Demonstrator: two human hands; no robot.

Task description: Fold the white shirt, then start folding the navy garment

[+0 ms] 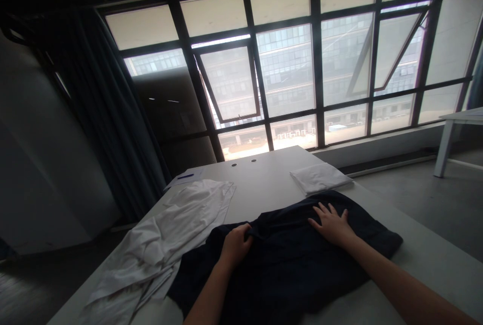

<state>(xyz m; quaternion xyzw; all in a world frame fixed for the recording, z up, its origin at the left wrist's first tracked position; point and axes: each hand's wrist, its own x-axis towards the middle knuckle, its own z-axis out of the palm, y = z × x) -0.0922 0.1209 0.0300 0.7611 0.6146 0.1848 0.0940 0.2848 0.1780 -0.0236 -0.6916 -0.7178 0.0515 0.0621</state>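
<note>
The dark navy cloth garment point(281, 269) lies so deep in shadow that its cut and seams are hard to make out, and its near edge drops out of the frame. A crumpled white fabric garment point(151, 244) touches its left side and is also cut off at the bottom. Both lie on a long white table point(264, 184), which also carries a neatly folded white cloth point(320, 178) and, farther left, a sheet of white paper point(190, 179) with a blue pen point(184, 176) on it (the writing, if any, is too small to read). A dark curtain point(105, 113) hangs beside a tall gridded window point(317, 63). The navy garment lies directly under both hands: the left hand point(236, 245) has its fingers clenched on a fold, their tips buried, while the right hand point(332, 223) rests released, its fingers point(320, 210) spread flat on the cloth.
</note>
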